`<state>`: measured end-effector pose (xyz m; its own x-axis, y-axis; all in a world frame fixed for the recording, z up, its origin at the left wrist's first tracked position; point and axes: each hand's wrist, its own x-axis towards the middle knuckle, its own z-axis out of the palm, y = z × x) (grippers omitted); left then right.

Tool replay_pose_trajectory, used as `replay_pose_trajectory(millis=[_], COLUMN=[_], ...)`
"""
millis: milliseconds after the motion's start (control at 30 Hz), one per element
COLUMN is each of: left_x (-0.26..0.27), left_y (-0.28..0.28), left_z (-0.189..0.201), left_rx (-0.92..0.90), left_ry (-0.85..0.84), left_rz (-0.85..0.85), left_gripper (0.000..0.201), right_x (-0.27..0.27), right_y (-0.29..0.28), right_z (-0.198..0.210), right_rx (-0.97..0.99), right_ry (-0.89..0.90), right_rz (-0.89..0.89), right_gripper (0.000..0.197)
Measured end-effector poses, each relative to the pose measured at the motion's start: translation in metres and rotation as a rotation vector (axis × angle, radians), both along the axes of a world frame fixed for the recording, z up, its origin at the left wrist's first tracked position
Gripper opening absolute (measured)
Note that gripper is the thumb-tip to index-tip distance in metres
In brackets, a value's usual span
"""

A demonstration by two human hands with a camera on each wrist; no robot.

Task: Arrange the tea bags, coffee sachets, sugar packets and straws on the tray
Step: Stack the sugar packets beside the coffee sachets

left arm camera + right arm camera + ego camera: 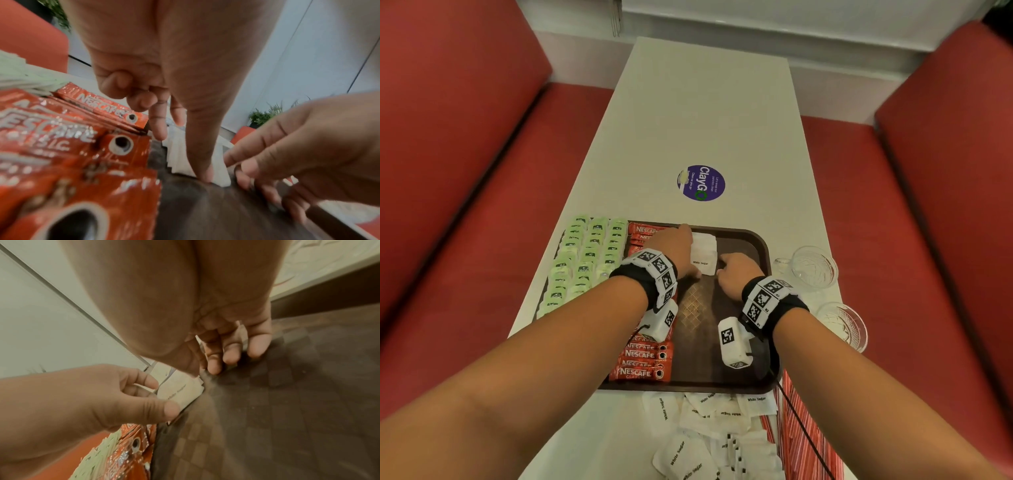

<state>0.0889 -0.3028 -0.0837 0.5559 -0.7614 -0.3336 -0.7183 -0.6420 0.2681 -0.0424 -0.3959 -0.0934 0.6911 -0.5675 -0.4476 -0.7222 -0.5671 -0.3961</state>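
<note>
Our left hand pinches the sugar packets, stacked on the tray beside the coffee sachets; our right hand presses relaxed fingers against their side.

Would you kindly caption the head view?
Left hand pinches, right hand steadies white paper sugar packets on brown plastic tray.

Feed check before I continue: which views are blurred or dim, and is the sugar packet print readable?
Head view: sharp, bowed at edges, "White Sugar" legible on the sugar packets. Left wrist view: nearest Nescafé sachets blurred. Right wrist view: dim, packet print smeared.
</note>
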Motion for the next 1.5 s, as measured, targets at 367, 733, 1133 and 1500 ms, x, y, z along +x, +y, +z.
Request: replay_pose_trajectory(millis=[367, 733, 1133, 1500], left_x=[-0.01, -0.094, -0.14, -0.141], left_y=[0.001, 0.101, 0.15, 0.157], left_z=[0.012, 0.051, 0.008, 0.009], left_rx=[0.053, -0.17, 0.021, -0.053], left_ry=[-0.08, 0.009, -0.11, -0.085], left_rz=[-0.076, -0.43, -0.785, -0.723], left_gripper=[0.05, 0.025, 0.038, 0.028], right_x=[0.002, -0.099, -0.183, -0.192], right_y=[0.007, 0.06, 0.108, 0.123], right_z=[0.018, 0.049, 0.032, 0.027], right_rx=[0.021, -0.048, -0.344, -0.382], right_ry=[0.036, -0.075, 0.255, 0.2], right_rz=[0.018, 0.116, 0.208, 0.133], right_gripper=[0.03, 0.025, 0.027, 0.027])
